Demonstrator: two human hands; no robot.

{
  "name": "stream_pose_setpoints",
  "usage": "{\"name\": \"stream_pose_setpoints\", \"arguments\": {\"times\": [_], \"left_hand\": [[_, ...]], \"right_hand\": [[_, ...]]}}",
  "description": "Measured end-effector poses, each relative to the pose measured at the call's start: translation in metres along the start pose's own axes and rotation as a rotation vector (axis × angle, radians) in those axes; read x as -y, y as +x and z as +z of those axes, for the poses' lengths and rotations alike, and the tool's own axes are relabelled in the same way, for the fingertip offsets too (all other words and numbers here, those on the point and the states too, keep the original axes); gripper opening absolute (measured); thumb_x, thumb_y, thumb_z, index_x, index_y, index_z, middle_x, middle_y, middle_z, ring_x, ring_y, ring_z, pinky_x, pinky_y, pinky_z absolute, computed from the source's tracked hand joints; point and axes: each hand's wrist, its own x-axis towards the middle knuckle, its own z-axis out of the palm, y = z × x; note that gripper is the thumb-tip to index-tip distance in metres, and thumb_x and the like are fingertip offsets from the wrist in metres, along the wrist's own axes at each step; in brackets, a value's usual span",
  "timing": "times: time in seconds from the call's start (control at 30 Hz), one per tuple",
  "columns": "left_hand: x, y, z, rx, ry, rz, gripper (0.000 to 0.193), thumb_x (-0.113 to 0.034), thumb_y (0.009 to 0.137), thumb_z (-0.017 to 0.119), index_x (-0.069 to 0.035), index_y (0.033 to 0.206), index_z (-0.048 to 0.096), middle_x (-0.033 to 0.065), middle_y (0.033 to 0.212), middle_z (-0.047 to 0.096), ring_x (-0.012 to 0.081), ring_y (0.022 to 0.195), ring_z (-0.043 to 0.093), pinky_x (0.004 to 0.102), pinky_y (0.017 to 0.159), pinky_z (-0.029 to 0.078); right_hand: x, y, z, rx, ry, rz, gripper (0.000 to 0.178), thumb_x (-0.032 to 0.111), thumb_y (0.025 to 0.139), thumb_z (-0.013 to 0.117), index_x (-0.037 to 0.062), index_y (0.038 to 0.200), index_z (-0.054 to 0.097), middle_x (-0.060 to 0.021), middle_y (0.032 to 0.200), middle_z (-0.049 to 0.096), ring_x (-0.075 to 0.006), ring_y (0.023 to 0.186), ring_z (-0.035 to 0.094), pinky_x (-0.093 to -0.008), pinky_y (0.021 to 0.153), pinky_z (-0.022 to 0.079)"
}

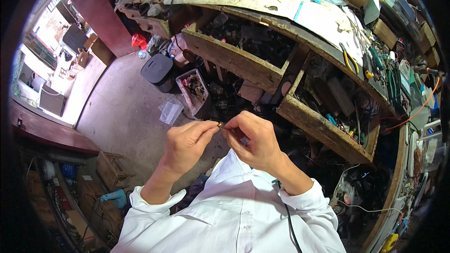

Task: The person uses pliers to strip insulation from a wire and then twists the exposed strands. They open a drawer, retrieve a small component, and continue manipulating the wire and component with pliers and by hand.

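Head view, frame centre: hold steady the small, gold-coloured, metallic-looking piece (220, 125) pinched in the bare left hand (185, 144). Work gently with the bare right hand (255, 138), fingers narrowed alongside; cannot tell whether gripping it.

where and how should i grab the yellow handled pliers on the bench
By the yellow handles, probably from above on the near side: their ends lie closest to the bench's front edge, spread apart for fingers to wrap, with the dark head further in.
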Motion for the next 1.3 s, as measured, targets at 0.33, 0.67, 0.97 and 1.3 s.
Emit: {"name": "stream_pose_setpoints", "arguments": {"times": [0.33, 0.67, 0.97, 1.3], "left_hand": [[0.014, 0.000, 0.006, -0.116, -0.393, -0.140, 0.012, -0.003, 0.090, 0.078, 0.001, 0.101, 0.077, 0.0119, 0.089, 0.079, 0.0176, 0.077, 0.077, 0.0265, 0.069, 0.059], [0.011, 0.002, -0.009, 0.110, -0.350, -0.014, 0.009, 0.003, 0.091, 0.075, 0.002, 0.100, 0.078, 0.0127, 0.092, 0.080, 0.0171, 0.082, 0.077, 0.0288, 0.072, 0.061], [0.012, -0.004, -0.003, -0.049, -0.086, -0.089, 0.009, 0.001, 0.090, 0.076, 0.002, 0.099, 0.078, 0.0126, 0.091, 0.079, 0.0175, 0.080, 0.077, 0.0283, 0.070, 0.060], [0.002, -0.002, 0.001, 0.004, 0.152, 0.127, 0.011, -0.001, 0.087, 0.077, -0.001, 0.098, 0.077, 0.0127, 0.089, 0.078, 0.0245, 0.075, 0.076, 0.0313, 0.064, 0.058]], "right_hand": [[-0.011, 0.000, -0.001, 0.091, 0.116, 0.024, 0.016, -0.005, 0.087, 0.069, 0.0006, 0.103, 0.068, -0.0163, 0.084, 0.068, -0.0327, 0.073, 0.070, -0.0359, 0.063, 0.055], [-0.016, 0.004, -0.007, -0.027, 0.102, 0.205, 0.011, -0.003, 0.088, 0.071, -0.0002, 0.098, 0.066, -0.0153, 0.081, 0.068, -0.0261, 0.072, 0.071, -0.0350, 0.064, 0.054], [-0.019, -0.003, -0.020, 0.218, 0.123, 0.180, 0.020, 0.005, 0.091, 0.071, -0.0002, 0.110, 0.066, -0.0150, 0.095, 0.069, -0.0264, 0.083, 0.071, -0.0378, 0.071, 0.056], [-0.008, -0.006, 0.005, 0.175, 0.641, 0.519, 0.032, 0.007, 0.096, 0.071, -0.0018, 0.125, 0.062, -0.0129, 0.102, 0.072, -0.0201, 0.091, 0.073, -0.0327, 0.079, 0.058]]}}
